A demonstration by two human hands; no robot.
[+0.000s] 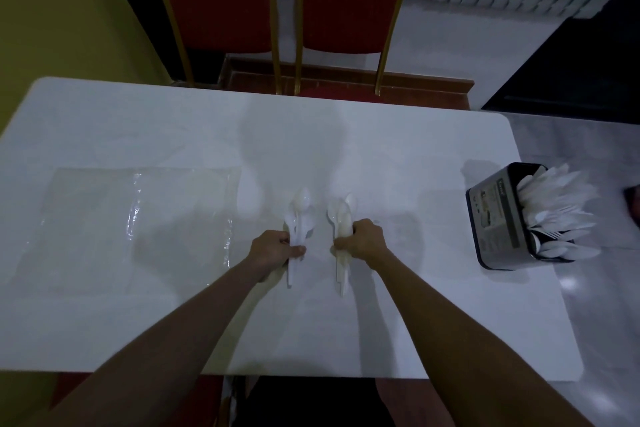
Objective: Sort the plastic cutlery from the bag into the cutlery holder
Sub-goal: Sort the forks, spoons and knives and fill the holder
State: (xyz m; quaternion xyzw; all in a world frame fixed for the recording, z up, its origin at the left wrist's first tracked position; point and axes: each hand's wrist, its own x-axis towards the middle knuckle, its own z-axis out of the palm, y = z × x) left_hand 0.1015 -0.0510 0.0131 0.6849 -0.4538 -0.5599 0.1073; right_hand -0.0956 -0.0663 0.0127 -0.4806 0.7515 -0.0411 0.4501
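We are gripping one bunch of white spoons (300, 215) in our left hand (275, 248) and another bunch (341, 215) in our right hand (363, 239), fingers curled round each over the counter (398, 156).

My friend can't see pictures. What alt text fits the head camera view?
The left hand and the right hand each grip a bunch of white plastic spoons at a white table. A clear plastic bag lies flat on the left; a black cutlery holder packed with white cutlery stands on the right.

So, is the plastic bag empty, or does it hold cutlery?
Empty, it seems: the clear bag lies flat, with no cutlery visible inside.
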